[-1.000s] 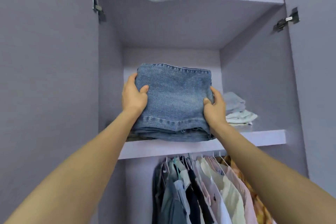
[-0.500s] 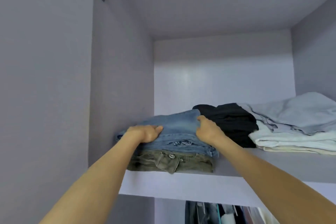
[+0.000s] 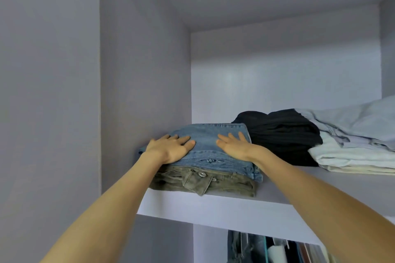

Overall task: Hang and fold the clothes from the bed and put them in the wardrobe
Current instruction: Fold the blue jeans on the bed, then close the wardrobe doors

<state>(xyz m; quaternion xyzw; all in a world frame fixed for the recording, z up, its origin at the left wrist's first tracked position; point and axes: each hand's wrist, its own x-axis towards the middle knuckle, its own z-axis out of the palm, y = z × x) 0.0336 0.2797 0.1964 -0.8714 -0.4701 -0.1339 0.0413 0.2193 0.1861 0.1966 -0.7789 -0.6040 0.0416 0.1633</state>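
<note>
Folded blue jeans (image 3: 213, 141) lie on olive trousers (image 3: 205, 181) on the wardrobe shelf (image 3: 213, 209). The left hand (image 3: 171, 147) and right hand (image 3: 235, 145) press flat on them, fingers straight, grasping nothing.

Folded blue jeans (image 3: 215, 145) lie flat on top of folded olive trousers (image 3: 205, 182), at the wardrobe shelf's (image 3: 213, 209) front left corner.

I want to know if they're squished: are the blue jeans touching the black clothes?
Touching: the head view shows the blue jeans pressed against the black clothes, no gap.
</note>
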